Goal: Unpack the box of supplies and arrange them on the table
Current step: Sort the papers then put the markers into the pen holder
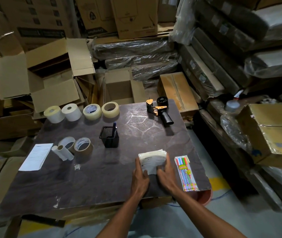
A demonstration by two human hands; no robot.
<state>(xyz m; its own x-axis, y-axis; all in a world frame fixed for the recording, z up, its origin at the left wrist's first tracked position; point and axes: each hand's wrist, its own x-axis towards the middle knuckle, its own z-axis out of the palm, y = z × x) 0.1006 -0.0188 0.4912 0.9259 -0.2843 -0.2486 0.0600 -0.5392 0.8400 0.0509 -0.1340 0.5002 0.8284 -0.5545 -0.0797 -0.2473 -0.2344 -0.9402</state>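
Note:
A stack of clear plastic pouches (pixel 151 158) lies on the dark table (pixel 92 182), near its front right. My left hand (pixel 141 176) presses the stack's left edge and my right hand (pixel 165 174) grips its right edge. Beside my right hand lies a packet of coloured pens (pixel 186 172). A black mesh pen holder (pixel 109 136) with a blue pen stands mid-table. Two white label rolls (pixel 63 113) and two clear tape rolls (pixel 101 109) line the far edge. A black-and-orange tape dispenser (pixel 160 109) rests at the far right corner.
Two brown tape rolls (pixel 78 146), small white tubes (pixel 62 152) and a white printed sheet (pixel 36 156) sit at the left. Open cardboard boxes (pixel 51 78) stand behind the table. Wrapped bundles and cartons (pixel 270 133) crowd the right side. A red tub (pixel 205 196) pokes out under the right corner.

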